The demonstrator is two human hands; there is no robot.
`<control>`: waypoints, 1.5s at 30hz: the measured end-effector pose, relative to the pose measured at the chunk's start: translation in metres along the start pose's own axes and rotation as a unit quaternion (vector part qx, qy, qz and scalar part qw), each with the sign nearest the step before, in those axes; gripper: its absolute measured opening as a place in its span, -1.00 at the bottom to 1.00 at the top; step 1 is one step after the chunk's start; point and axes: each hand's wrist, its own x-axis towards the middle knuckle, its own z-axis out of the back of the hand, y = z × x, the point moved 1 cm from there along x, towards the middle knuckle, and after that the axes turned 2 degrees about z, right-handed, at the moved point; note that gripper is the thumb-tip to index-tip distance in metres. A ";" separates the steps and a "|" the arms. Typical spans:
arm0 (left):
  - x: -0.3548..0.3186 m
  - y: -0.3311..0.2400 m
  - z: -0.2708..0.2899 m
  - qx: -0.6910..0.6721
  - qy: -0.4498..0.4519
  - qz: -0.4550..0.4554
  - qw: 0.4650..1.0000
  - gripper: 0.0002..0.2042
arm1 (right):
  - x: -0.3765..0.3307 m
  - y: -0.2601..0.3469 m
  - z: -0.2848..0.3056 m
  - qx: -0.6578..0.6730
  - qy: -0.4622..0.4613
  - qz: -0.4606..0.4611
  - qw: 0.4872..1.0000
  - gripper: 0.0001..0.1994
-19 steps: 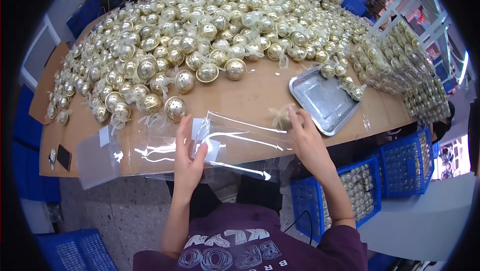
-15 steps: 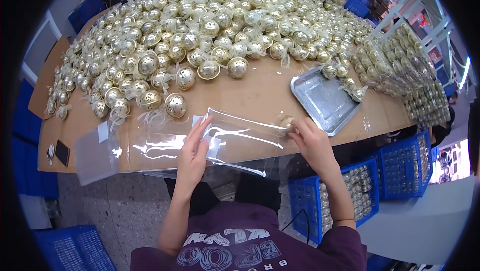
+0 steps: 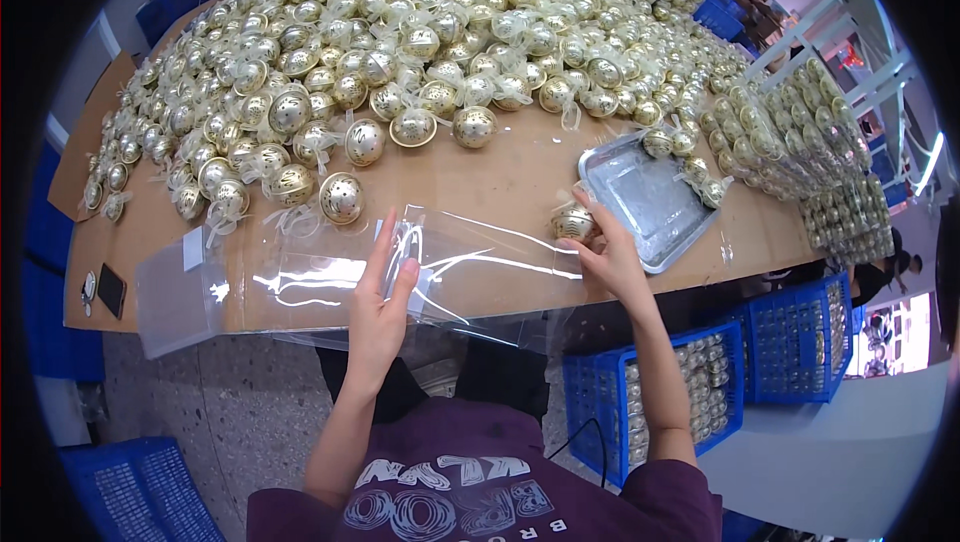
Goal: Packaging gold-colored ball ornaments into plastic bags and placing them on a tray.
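Note:
A clear plastic sleeve or box [image 3: 480,267] lies along the table's near edge, its glossy surface full of light streaks. My left hand [image 3: 380,307] is at its left part, fingers straight and the thumb apart, with a plastic flap between them. At the sleeve's right end, my right hand [image 3: 615,252] grips a gold ball ornament [image 3: 573,224] with dark cut-out marks between thumb and fingers. Whether the ball is inside the plastic cannot be made out. Another gold ball ornament [image 3: 341,199] rests on the table beyond my left hand.
A large pile of gold ball ornaments [image 3: 390,62] with pale ribbons covers the far table. A metal tray [image 3: 650,212] sits right of my right hand. Packed ornaments [image 3: 790,132] are stacked at right. A frosted plastic sheet [image 3: 180,292] and phone [image 3: 112,290] lie left. Blue crates [image 3: 600,412] stand below.
The ball ornament in my right hand now shows more fully, and the hand has turned and shifted slightly. My left fingers have straightened. The other person's hands at the far edge are less visible.

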 end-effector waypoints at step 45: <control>-0.009 -0.027 0.005 0.261 0.051 -0.070 0.961 -0.62 | 0.148 -0.040 0.037 -0.064 -0.143 0.105 0.982 -0.52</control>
